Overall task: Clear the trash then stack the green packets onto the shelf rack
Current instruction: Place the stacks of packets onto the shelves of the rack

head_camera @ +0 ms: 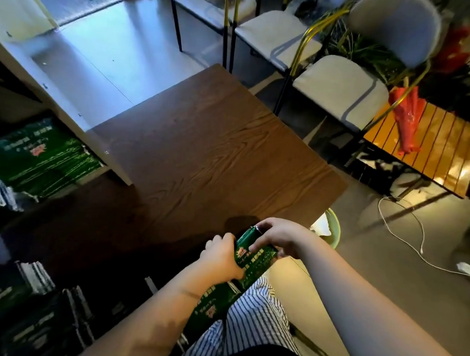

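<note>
Both hands hold a bundle of green packets (253,257) at the near edge of the brown wooden table (202,148). My left hand (222,255) grips the bundle's left side. My right hand (280,235) curls over its top right end. More green packets (209,305) lie lower, against my striped lap. On the white shelf rack (68,96) at the left, a stack of green packets (42,157) lies on a shelf. Further packets (41,317) sit in the dark lower left.
A green bin (332,230) with white trash stands by the table's right corner. Grey chairs with gold frames (341,88) stand behind the table. A slatted orange side table (436,151) holds a red bag (405,119). A white cable (406,235) trails on the floor.
</note>
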### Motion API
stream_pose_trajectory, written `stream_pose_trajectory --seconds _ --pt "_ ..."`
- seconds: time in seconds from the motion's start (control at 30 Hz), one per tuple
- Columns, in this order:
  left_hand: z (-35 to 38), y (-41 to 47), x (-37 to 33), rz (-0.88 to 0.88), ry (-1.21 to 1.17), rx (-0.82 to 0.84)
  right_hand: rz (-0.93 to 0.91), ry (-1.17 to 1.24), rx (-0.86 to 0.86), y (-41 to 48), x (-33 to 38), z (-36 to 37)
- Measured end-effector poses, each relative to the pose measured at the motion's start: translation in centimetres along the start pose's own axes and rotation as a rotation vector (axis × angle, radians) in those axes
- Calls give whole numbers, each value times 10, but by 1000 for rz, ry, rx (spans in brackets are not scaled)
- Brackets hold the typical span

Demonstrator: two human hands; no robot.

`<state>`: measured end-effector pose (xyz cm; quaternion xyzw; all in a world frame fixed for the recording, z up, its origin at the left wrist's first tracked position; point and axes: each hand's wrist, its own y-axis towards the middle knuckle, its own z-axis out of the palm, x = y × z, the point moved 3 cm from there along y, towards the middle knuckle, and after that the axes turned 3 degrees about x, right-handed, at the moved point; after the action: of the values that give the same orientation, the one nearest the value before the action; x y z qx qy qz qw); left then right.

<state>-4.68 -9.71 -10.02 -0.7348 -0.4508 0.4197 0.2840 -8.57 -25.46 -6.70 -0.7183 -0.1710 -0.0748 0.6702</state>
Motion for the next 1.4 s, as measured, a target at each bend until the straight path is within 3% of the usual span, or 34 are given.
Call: stream_pose_trajectory --seconds 0.17,0.37,0.57,0.67,0.9,1.2,1.4 --pt "-7 7 3 -26 -88 -23 -66 -60 -14 4 6 -1" --pt "-33 8 1 19 -104 -179 -171 -8 -35 12 19 -8" --pt "-55 -2 12 187 187 -536 -381 -7 -105 18 36 -5" --pt "-50 -4 19 160 241 -578 -460 -49 -135 28 31 4" --pt "-23 -6 26 151 123 -574 -542 -206 -308 48 17 22" --pt "-24 -11 33 112 -131 -489 -542 -298 -299 46 22 23" --pt "-48 -38 54 138 -429 -668 -656 -266 -301 26 46 36"
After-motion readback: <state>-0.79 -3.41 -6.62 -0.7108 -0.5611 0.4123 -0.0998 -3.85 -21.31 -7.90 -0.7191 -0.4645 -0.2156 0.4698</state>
